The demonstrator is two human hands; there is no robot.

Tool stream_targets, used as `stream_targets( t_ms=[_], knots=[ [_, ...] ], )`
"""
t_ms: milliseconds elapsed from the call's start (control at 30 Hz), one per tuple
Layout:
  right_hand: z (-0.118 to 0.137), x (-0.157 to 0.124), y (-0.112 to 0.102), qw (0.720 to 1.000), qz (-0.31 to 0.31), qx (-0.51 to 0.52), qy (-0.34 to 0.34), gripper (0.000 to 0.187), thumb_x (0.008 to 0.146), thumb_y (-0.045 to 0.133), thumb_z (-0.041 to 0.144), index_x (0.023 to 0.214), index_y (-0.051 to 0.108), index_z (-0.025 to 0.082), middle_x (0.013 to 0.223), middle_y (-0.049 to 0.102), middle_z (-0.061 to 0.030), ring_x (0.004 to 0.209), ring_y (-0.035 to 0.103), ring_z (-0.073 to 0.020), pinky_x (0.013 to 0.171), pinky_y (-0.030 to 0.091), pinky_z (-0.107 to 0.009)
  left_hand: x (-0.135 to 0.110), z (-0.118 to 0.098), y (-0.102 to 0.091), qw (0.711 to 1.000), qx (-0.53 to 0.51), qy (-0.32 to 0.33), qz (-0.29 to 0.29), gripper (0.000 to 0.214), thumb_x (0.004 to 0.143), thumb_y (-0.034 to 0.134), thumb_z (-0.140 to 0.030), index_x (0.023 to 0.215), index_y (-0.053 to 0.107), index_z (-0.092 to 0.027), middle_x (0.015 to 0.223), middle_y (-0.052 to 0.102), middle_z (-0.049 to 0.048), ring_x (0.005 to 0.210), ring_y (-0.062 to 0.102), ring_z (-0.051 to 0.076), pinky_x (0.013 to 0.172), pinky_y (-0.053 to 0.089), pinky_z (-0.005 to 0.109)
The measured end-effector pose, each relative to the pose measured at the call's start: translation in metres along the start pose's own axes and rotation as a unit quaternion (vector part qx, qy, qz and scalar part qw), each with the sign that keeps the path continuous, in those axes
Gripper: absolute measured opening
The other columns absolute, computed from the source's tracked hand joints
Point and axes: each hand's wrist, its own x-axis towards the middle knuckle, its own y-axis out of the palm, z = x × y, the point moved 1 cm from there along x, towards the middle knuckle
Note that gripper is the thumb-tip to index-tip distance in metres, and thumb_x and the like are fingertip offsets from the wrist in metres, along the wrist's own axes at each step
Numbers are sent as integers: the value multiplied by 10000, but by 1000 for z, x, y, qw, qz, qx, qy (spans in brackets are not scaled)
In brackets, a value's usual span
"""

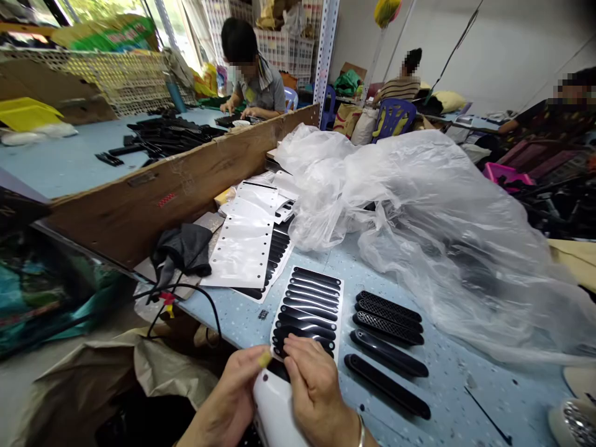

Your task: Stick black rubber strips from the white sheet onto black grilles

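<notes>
A sheet of black strip stickers (307,304) lies on the blue speckled table, its near end under my hands. A white backing sheet (274,406) curls down toward me below it. My left hand (235,388) is closed, pinching the near left edge of the sticker sheet; something yellow covers a fingertip. My right hand (314,385) has its fingers bent together over the near end of the strips, thumb against the sheet. To the right of the sheet rest several black plastic strips, some mesh-patterned (388,316), plus two smooth ones, one of them the nearest bar (386,385).
More sticker sheets and white backing (244,236) are stacked farther left. A grey cloth (184,248) hangs by the wooden divider (162,192). Clear plastic sheeting (419,217) covers the right. A co-worker (261,81) sits beyond the divider near black parts (167,133).
</notes>
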Motion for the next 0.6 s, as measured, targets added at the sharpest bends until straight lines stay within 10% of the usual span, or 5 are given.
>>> stream_targets(
  t_ms=[100, 367, 600],
  knots=[
    [1, -7, -2, 995, 7, -43, -85, 318, 889, 459, 81, 1166, 615, 95, 1103, 698, -182, 1067, 638, -314, 842, 539, -499, 0, -2, 1, 998, -28, -13, -55, 220, 569, 876, -282, 673, 723, -161, 693, 699, 2, 680, 609, 146, 667, 495, 240],
    [6, -6, -9, 991, 49, -42, -121, 339, 893, 471, 103, 1208, 581, 45, 1131, 676, -219, 1067, 630, -333, 829, 540, -514, 0, -3, 13, 995, 74, 28, 63, 305, 671, 833, -378, 633, 692, -110, 571, 607, -4, 567, 496, 102, 568, 404, 200],
    [8, 7, -3, 989, -31, 101, 101, 304, 972, 411, 225, 874, 691, 163, 846, 718, -94, 782, 686, -203, 711, 560, -322, -1, -2, 19, 995, 90, 19, 46, 363, 658, 812, -456, 659, 681, -118, 546, 591, -2, 494, 470, 98, 490, 379, 191]
  ],
)
